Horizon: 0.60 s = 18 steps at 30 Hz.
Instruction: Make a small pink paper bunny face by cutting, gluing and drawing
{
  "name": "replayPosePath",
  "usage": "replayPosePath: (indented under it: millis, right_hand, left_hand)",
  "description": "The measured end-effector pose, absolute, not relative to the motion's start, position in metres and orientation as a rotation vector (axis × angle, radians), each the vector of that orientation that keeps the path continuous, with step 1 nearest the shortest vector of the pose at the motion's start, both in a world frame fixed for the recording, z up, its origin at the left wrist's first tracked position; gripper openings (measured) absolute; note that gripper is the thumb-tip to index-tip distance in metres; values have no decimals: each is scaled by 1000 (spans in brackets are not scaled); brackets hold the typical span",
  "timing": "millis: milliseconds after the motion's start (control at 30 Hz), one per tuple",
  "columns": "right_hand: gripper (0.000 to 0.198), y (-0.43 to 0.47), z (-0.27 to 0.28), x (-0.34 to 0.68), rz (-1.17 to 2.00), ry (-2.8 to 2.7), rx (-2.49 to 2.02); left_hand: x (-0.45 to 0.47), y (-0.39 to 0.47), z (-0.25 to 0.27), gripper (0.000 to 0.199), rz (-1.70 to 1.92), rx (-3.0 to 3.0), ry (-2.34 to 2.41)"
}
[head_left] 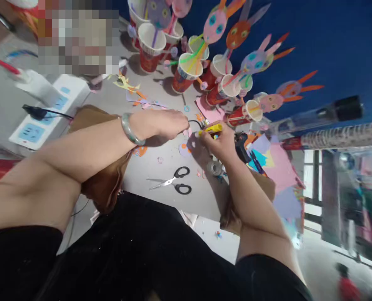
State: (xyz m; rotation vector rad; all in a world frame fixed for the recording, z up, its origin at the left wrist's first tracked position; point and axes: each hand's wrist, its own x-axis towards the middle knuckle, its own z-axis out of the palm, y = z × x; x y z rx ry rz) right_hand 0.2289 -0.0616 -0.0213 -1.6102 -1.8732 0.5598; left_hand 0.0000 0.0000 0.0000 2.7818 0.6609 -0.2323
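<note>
Marker (213,128), pinched between right fingers (209,143), wants a light, steady hold; left fingers (180,122) curl over the bench (201,202), their grip hidden, best braced clear of scissors (169,182).

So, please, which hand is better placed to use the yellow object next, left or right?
Probably the right hand: its fingers hold the yellow object, while the left hand is apart from it.

the yellow pen-like stick (213,128), pale-tipped, is being held slantwise above the table (201,202), well inside its near edge!
</note>
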Motion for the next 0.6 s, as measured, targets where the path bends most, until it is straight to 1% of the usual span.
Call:
replayPosePath:
  millis: [100, 200, 333, 600]
  right_hand:
    - [10, -64, -25, 227, 547, -1912, -1606]
    - [10, -65, -27, 224, 533, -1929, -1596]
    - [11, -65, -28, 220, 555, -1962, -1577]
    - [13, -59, -35, 213, 549, -2047, -1556]
  left_hand:
    - [1, 0, -1, 37, -162, 2786, 665]
    - [2, -3, 5, 40, -181, 2763, 688]
    - [4, -8, 10, 40, -247, 2741, 713]
    - [6, -8, -3, 40, -192, 2782, 725]
